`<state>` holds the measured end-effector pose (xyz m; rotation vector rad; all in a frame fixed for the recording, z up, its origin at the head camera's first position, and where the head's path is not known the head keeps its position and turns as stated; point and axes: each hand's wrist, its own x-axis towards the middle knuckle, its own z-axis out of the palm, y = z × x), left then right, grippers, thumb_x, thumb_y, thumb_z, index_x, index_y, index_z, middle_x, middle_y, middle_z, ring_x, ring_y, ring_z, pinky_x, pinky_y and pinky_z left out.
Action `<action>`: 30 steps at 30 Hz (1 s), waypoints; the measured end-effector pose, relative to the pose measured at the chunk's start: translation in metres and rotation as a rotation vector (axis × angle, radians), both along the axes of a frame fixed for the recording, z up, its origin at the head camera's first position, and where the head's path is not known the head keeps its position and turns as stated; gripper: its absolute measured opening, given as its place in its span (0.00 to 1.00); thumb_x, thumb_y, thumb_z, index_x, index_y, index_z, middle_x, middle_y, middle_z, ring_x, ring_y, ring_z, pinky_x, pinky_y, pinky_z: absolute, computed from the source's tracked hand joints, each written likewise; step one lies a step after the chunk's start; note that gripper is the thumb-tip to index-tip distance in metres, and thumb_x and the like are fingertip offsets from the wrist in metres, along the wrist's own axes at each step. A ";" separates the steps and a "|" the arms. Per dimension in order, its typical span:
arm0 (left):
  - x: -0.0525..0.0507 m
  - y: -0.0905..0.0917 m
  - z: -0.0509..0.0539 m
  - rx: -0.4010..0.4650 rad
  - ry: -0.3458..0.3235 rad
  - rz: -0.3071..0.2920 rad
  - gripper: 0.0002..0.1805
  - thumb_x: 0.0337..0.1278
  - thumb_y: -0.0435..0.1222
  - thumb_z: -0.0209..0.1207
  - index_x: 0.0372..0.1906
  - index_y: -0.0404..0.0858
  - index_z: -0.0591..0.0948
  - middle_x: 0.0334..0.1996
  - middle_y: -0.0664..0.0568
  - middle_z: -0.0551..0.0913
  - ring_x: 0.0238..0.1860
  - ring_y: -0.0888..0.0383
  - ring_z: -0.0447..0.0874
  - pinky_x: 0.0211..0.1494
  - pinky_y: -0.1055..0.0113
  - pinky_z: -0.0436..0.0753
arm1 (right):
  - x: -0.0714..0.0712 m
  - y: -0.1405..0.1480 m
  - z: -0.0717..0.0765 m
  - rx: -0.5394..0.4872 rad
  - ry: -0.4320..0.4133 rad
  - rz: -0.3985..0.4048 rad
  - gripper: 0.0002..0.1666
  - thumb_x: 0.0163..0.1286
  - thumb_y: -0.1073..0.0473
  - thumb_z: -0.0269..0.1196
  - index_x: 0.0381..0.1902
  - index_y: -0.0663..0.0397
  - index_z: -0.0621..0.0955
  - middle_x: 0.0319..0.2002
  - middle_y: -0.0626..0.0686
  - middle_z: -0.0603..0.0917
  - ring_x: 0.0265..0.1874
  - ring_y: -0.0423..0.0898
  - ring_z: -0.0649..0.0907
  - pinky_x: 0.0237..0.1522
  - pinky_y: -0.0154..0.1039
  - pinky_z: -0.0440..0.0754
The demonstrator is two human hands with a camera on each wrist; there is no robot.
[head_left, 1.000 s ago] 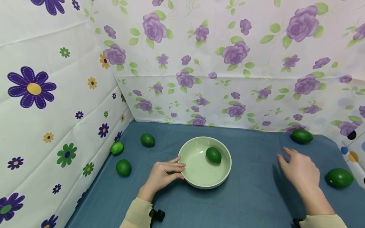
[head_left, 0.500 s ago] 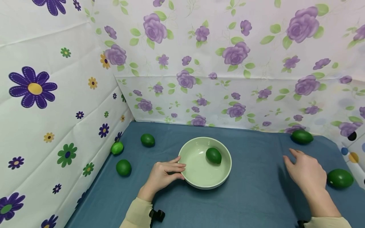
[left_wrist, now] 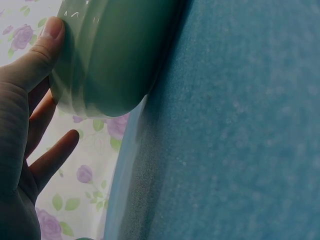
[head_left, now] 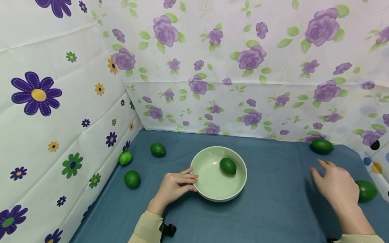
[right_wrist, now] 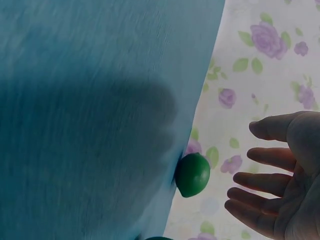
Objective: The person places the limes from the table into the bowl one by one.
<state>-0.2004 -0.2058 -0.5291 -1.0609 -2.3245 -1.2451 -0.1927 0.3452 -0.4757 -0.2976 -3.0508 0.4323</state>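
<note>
A pale green bowl [head_left: 209, 182] stands mid-table with one dark green lime [head_left: 228, 166] inside. My left hand [head_left: 176, 185] holds the bowl's left rim between thumb and fingers; in the left wrist view the thumb [left_wrist: 42, 50] lies against its side. Over the right part of the table hovers my right hand [head_left: 337, 185], holding nothing. Its fingers [right_wrist: 265, 185] are spread and nearly straight in the right wrist view. It partly covers a lime [head_left: 367, 190] at the far right. Beyond its fingertips lies another lime [head_left: 322, 145], near the back wall.
On the left lie two dark green limes, one farther back [head_left: 157, 150] and one nearer [head_left: 132, 179], plus a brighter green lime [head_left: 125, 158] against the left wall. Flowered cloth walls [head_left: 231, 94] rise behind and beside the blue tablecloth [head_left: 258, 216].
My right hand has moved rightward, now hiding part of the far-right lime. My left hand, the bowl and the limes stay in place.
</note>
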 end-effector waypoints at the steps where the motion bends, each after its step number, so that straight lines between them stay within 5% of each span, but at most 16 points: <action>1: 0.000 0.000 0.000 0.002 -0.005 0.000 0.18 0.47 0.38 0.82 0.46 0.37 0.95 0.49 0.54 0.92 0.63 0.40 0.85 0.62 0.64 0.85 | 0.000 0.001 0.000 0.008 0.007 -0.006 0.36 0.78 0.49 0.64 0.73 0.69 0.74 0.69 0.82 0.69 0.60 0.83 0.73 0.33 0.69 0.80; 10: -0.001 0.002 0.001 0.003 -0.005 0.005 0.18 0.47 0.37 0.82 0.45 0.36 0.95 0.49 0.53 0.92 0.63 0.40 0.86 0.62 0.64 0.86 | 0.001 0.006 -0.001 0.063 0.014 -0.055 0.36 0.78 0.51 0.65 0.72 0.71 0.74 0.70 0.82 0.68 0.61 0.82 0.72 0.47 0.77 0.77; 17: -0.001 0.002 0.001 0.006 -0.018 -0.001 0.18 0.47 0.37 0.82 0.45 0.35 0.95 0.49 0.53 0.92 0.63 0.39 0.85 0.63 0.66 0.84 | 0.005 0.019 -0.011 0.061 0.071 -0.025 0.35 0.77 0.55 0.67 0.72 0.73 0.73 0.76 0.82 0.59 0.70 0.83 0.62 0.66 0.81 0.64; 30: 0.001 0.001 -0.001 0.023 -0.022 -0.007 0.18 0.46 0.36 0.82 0.46 0.36 0.95 0.49 0.53 0.92 0.62 0.36 0.85 0.62 0.66 0.85 | 0.011 0.051 -0.023 0.115 -0.011 -0.100 0.39 0.77 0.57 0.65 0.75 0.74 0.66 0.74 0.84 0.55 0.72 0.84 0.57 0.71 0.79 0.59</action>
